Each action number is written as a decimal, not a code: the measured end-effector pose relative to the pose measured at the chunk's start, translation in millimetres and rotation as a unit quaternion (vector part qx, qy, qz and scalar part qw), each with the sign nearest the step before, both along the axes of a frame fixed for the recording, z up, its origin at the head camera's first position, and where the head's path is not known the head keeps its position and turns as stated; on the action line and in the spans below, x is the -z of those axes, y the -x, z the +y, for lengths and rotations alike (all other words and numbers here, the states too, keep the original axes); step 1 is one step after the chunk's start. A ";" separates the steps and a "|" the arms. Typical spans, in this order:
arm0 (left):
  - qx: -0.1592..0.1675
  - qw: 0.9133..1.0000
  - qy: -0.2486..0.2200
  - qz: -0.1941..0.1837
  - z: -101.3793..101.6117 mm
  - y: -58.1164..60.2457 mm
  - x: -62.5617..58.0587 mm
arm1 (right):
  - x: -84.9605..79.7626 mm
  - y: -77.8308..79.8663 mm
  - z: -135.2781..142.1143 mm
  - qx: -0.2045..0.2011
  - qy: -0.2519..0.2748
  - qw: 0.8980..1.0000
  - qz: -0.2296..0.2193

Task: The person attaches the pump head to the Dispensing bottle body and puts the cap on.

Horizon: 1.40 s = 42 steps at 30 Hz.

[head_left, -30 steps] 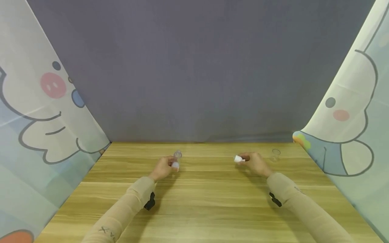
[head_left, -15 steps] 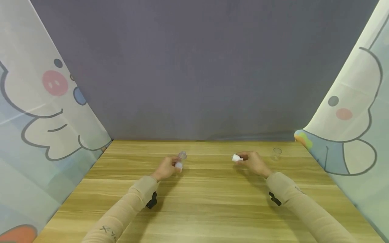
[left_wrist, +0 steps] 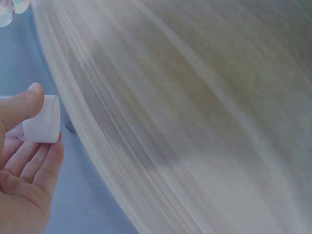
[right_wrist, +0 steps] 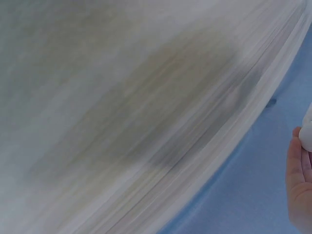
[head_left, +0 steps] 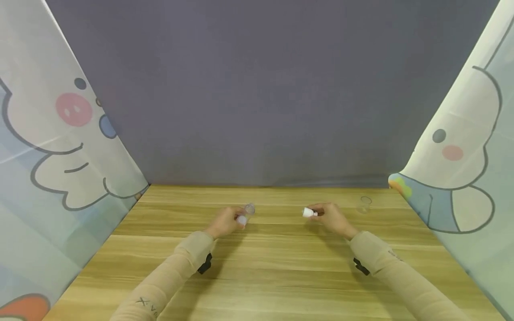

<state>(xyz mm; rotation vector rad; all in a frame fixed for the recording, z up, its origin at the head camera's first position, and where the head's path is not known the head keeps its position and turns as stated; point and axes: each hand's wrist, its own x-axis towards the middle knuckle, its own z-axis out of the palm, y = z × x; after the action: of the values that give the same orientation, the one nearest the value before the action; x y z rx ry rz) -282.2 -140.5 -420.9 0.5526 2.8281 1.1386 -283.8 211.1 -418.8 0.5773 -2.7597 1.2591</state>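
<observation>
In the head view my left hand [head_left: 226, 222], at mid-table, pinches a small white cylinder [head_left: 242, 220] like a bottle cap. A clear round piece [head_left: 250, 208] shows just beyond its fingers. The left wrist view has the same white cylinder [left_wrist: 43, 121] between thumb and fingers, its round end turned sideways. My right hand [head_left: 331, 219] grips a small white bottle-like thing [head_left: 309, 212], wide end towards the left hand and narrower end at the fingers. Only its edge and a few fingers appear in the right wrist view.
A clear cup [head_left: 364, 205] stands on the wooden table [head_left: 273, 267], right of and behind the right hand. A dark grey curtain [head_left: 257, 98] rises at the table's back edge. Cartoon-printed cloths [head_left: 60, 178] flank both sides.
My left hand has moved right with the white cylinder, and the clear piece has moved along. The right hand has shifted slightly left with the white bottle-like thing, narrowing the gap.
</observation>
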 end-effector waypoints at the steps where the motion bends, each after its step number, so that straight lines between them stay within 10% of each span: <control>1: 0.005 1.000 0.007 0.005 1.3 0.3 -0.3 | -0.5 -0.4 -1.0 0.000 -0.001 1.000 0.001; 42: 0.055 0.998 0.006 0.010 14.3 0.7 7.9 | -10.4 -11.0 -13.2 -0.039 0.021 0.999 -0.018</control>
<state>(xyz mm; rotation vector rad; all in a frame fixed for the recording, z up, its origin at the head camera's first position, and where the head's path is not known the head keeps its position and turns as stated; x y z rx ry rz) -282.9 -126.2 -428.8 0.7120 2.7797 1.1032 -272.9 197.9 -408.4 0.6730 -2.7573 1.3531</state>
